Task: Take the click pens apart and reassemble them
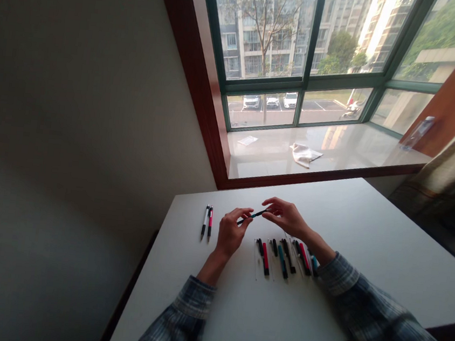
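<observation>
A slim teal-and-black pen (258,214) is held aslant above the white table. My left hand (231,233) pinches its lower left end between thumb and fingers. At the upper right end, the thumb and fingers of my right hand (287,218) close around the tip; the exact contact there is too small to see. Below my hands lies a row of pen parts: a red barrel (266,258), a teal barrel (282,261), black pieces (274,247) and thin clear refills (256,260). Part of that row is hidden under my right forearm.
Two pens, one white-and-black (204,222) and one red-and-black (210,224), lie side by side at the table's left. Behind the white table (329,205) is a window sill with a crumpled cloth (305,155) and a clear bottle (417,133). A wall stands at left.
</observation>
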`<action>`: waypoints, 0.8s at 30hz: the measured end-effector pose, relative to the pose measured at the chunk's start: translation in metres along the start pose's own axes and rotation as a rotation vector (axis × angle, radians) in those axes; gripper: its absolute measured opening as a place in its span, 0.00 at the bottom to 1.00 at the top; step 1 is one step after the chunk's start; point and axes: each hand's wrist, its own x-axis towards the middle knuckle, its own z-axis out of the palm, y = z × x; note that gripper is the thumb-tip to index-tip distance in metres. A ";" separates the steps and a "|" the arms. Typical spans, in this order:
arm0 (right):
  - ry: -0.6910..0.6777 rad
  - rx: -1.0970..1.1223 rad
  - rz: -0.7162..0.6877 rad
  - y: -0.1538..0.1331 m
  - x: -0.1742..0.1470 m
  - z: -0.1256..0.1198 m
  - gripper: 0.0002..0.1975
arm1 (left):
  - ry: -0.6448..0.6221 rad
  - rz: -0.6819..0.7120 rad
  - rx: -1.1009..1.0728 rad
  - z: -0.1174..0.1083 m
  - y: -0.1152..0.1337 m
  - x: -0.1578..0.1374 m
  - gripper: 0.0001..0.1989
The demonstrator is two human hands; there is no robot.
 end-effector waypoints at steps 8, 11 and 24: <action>-0.046 -0.255 -0.003 -0.005 -0.001 -0.005 0.21 | -0.014 0.052 0.088 0.001 0.002 0.000 0.14; -0.047 -0.169 0.006 -0.004 -0.001 -0.004 0.17 | -0.010 0.054 0.092 0.001 0.001 0.000 0.15; -0.073 -0.215 -0.047 -0.004 -0.002 -0.005 0.14 | -0.011 0.076 0.092 0.002 -0.001 -0.001 0.15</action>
